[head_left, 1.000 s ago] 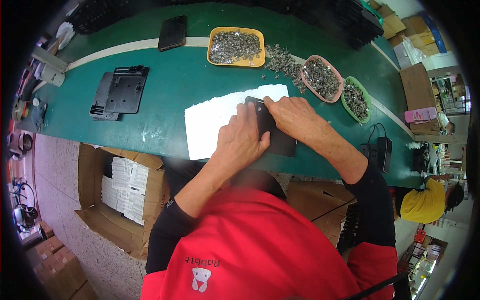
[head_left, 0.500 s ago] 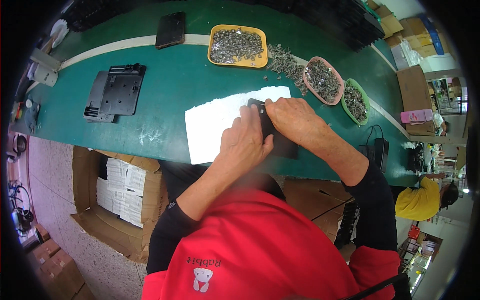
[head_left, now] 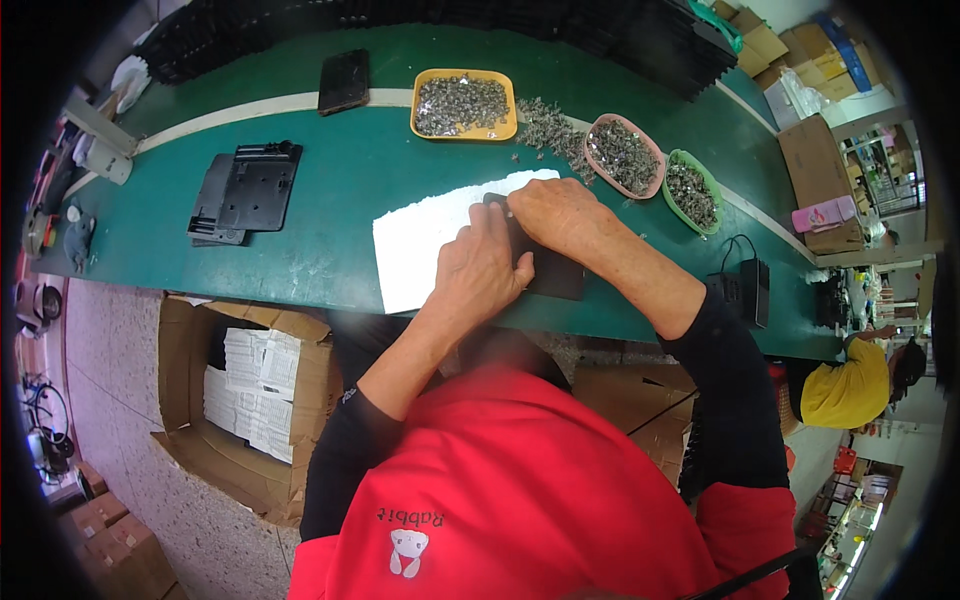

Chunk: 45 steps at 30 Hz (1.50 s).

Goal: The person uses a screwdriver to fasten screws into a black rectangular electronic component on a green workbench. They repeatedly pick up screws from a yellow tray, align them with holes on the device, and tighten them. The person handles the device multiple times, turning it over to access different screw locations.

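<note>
A black plastic panel lies partly on a white foam sheet at the near edge of the table. My left hand holds the panel down, its fingers reaching toward the far end and its thumb on the surface. At that far end my right hand is closed, its fingertips pressed against the panel's corner. Whatever it pinches is hidden under the fingers. Beyond the hands stand a yellow tray, a pink tray and a green tray, all filled with small metal pieces.
A loose heap of metal pieces lies between the yellow and pink trays. Black plastic housings rest at the left, a black block behind them. An open carton stands below the table. A person in yellow is at right.
The whole view has shifted slightly. My right hand has turned a little over the panel's far corner and now covers more of it. My left hand keeps its place on the panel.
</note>
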Each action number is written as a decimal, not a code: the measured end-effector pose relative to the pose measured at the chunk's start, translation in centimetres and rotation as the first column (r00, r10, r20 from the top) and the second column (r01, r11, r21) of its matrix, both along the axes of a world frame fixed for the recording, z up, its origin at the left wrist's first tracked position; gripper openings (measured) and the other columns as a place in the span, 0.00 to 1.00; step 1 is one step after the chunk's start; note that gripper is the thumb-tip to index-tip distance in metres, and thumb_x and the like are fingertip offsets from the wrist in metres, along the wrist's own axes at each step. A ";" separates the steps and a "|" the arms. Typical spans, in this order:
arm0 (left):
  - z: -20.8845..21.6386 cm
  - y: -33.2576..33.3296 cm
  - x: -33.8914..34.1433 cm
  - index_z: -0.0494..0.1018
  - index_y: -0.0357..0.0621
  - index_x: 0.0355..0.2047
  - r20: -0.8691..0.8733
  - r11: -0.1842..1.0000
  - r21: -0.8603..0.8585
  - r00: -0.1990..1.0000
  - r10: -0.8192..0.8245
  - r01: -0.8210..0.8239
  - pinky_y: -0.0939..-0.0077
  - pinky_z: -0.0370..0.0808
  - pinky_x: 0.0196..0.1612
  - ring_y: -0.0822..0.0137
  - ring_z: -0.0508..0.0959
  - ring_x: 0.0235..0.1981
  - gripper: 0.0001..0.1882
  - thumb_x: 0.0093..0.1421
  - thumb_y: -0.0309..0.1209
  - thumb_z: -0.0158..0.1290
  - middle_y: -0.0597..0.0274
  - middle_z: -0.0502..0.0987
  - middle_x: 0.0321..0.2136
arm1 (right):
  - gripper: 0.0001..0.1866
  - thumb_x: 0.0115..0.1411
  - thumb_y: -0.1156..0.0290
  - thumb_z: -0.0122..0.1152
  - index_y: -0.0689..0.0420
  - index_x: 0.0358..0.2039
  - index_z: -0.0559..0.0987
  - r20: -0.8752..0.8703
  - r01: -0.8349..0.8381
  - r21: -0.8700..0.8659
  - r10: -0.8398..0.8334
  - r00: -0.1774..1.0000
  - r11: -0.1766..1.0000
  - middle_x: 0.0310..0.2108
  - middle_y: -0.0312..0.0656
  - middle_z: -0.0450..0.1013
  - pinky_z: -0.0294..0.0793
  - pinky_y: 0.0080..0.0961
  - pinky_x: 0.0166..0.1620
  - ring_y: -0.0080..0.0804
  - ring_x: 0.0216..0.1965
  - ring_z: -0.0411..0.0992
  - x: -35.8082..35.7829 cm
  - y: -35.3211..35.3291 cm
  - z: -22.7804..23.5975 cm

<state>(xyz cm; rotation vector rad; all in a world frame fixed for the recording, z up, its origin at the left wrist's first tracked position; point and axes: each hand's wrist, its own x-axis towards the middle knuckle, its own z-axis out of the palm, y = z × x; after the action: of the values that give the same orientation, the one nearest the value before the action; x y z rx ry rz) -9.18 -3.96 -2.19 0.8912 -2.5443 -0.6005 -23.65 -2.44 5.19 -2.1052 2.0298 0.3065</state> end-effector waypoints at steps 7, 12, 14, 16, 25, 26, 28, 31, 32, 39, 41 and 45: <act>0.3 0.1 0.3 0.59 0.27 0.59 0.050 0.999 0.041 0.999 -0.005 0.003 0.55 0.78 0.36 0.45 0.79 0.37 0.38 0.55 0.41 0.56 0.40 0.67 0.44 | 0.14 0.60 0.70 0.49 0.59 0.37 0.82 -0.069 0.041 0.098 -0.035 0.997 0.994 0.41 0.50 0.79 0.79 0.41 0.45 0.46 0.44 0.79 -0.6 -0.1 0.3; 0.3 0.2 0.2 0.59 0.29 0.59 0.041 0.999 0.039 0.999 0.000 -0.002 0.54 0.79 0.36 0.45 0.79 0.37 0.37 0.54 0.40 0.57 0.40 0.67 0.43 | 0.13 0.60 0.71 0.50 0.60 0.37 0.83 -0.017 0.048 0.026 -0.047 0.999 0.999 0.41 0.51 0.79 0.79 0.41 0.46 0.46 0.45 0.79 -0.8 0.7 -0.3; 0.4 0.2 0.2 0.59 0.29 0.58 0.038 0.997 0.073 0.999 -0.002 -0.001 0.54 0.79 0.36 0.46 0.79 0.37 0.37 0.54 0.40 0.57 0.40 0.67 0.43 | 0.13 0.60 0.71 0.50 0.60 0.36 0.83 -0.002 0.044 0.008 -0.044 0.999 0.999 0.41 0.51 0.79 0.78 0.41 0.46 0.46 0.45 0.79 -0.8 0.5 -0.8; 0.2 0.2 0.2 0.60 0.31 0.57 0.018 0.998 0.068 1.000 0.004 -0.005 0.54 0.79 0.35 0.46 0.79 0.36 0.36 0.54 0.39 0.57 0.41 0.67 0.42 | 0.13 0.60 0.71 0.50 0.60 0.36 0.83 -0.003 0.045 0.005 -0.045 0.999 0.999 0.41 0.50 0.79 0.78 0.41 0.45 0.46 0.44 0.79 -0.7 0.4 -1.0; -0.2 0.3 0.0 0.62 0.25 0.52 0.007 0.999 0.036 1.000 0.009 -0.010 0.59 0.78 0.30 0.50 0.77 0.33 0.34 0.54 0.42 0.58 0.45 0.67 0.41 | 0.11 0.58 0.70 0.54 0.58 0.35 0.83 -0.030 0.016 -0.024 -0.016 0.999 1.000 0.38 0.49 0.80 0.80 0.39 0.41 0.44 0.42 0.80 0.5 0.7 -0.5; -0.2 0.2 -0.1 0.62 0.25 0.52 0.004 0.999 0.037 1.000 0.011 -0.011 0.59 0.78 0.30 0.50 0.77 0.33 0.34 0.54 0.42 0.58 0.44 0.67 0.41 | 0.11 0.57 0.70 0.55 0.58 0.35 0.83 -0.041 0.017 -0.013 -0.017 0.999 1.000 0.38 0.49 0.80 0.80 0.39 0.41 0.44 0.41 0.80 0.8 0.7 -0.3; -0.1 0.2 -0.1 0.62 0.25 0.52 0.004 0.998 0.066 1.000 0.020 -0.020 0.58 0.78 0.30 0.49 0.78 0.34 0.35 0.54 0.41 0.58 0.44 0.67 0.42 | 0.11 0.57 0.70 0.55 0.58 0.35 0.83 -0.053 0.011 -0.016 -0.011 0.999 1.000 0.37 0.48 0.80 0.80 0.39 0.40 0.44 0.41 0.80 0.9 0.5 -0.5; 0.4 0.3 -0.1 0.61 0.25 0.54 0.033 0.996 0.086 0.999 0.031 -0.034 0.57 0.78 0.31 0.48 0.78 0.35 0.36 0.54 0.41 0.58 0.43 0.67 0.43 | 0.11 0.56 0.71 0.55 0.59 0.34 0.83 -0.046 -0.017 -0.062 0.014 0.999 0.998 0.36 0.49 0.80 0.80 0.39 0.39 0.46 0.38 0.80 0.6 0.6 -1.6; 0.6 0.2 -0.1 0.61 0.24 0.54 0.047 0.995 0.088 0.998 0.038 -0.042 0.57 0.78 0.32 0.47 0.78 0.35 0.36 0.54 0.41 0.58 0.42 0.67 0.43 | 0.11 0.56 0.71 0.55 0.59 0.35 0.83 -0.020 0.000 -0.095 -0.002 1.000 0.996 0.36 0.50 0.79 0.80 0.40 0.39 0.46 0.39 0.79 0.3 0.7 -1.6; 0.6 0.4 0.4 0.63 0.27 0.57 0.026 0.999 0.025 0.999 0.022 -0.023 0.56 0.77 0.37 0.47 0.77 0.39 0.37 0.55 0.42 0.59 0.44 0.67 0.44 | 0.12 0.58 0.69 0.55 0.59 0.38 0.82 0.231 0.124 -0.113 -0.096 0.968 0.986 0.35 0.53 0.79 0.77 0.45 0.44 0.53 0.40 0.77 -3.5 1.5 -2.5; 0.6 0.4 0.7 0.63 0.28 0.56 0.031 0.999 0.011 0.999 0.031 -0.031 0.56 0.77 0.37 0.48 0.77 0.39 0.36 0.55 0.42 0.59 0.44 0.67 0.44 | 0.13 0.56 0.66 0.57 0.59 0.37 0.83 0.303 0.171 0.067 -0.184 0.935 0.983 0.34 0.53 0.79 0.76 0.43 0.44 0.55 0.38 0.77 -5.0 0.3 -1.8; 1.2 0.5 0.5 0.63 0.32 0.59 0.072 0.997 0.071 0.997 0.024 -0.030 0.55 0.78 0.38 0.47 0.78 0.41 0.36 0.56 0.44 0.57 0.42 0.67 0.47 | 0.12 0.55 0.68 0.53 0.63 0.29 0.81 0.438 0.320 -0.279 -0.176 0.881 0.906 0.33 0.58 0.76 0.74 0.49 0.43 0.56 0.39 0.76 -7.4 -2.2 -4.0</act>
<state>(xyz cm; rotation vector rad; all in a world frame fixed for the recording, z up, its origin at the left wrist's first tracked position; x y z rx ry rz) -8.67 -3.45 -1.02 0.9868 -2.5835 -0.6674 -31.03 -4.68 1.19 -1.8317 2.1696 -0.5249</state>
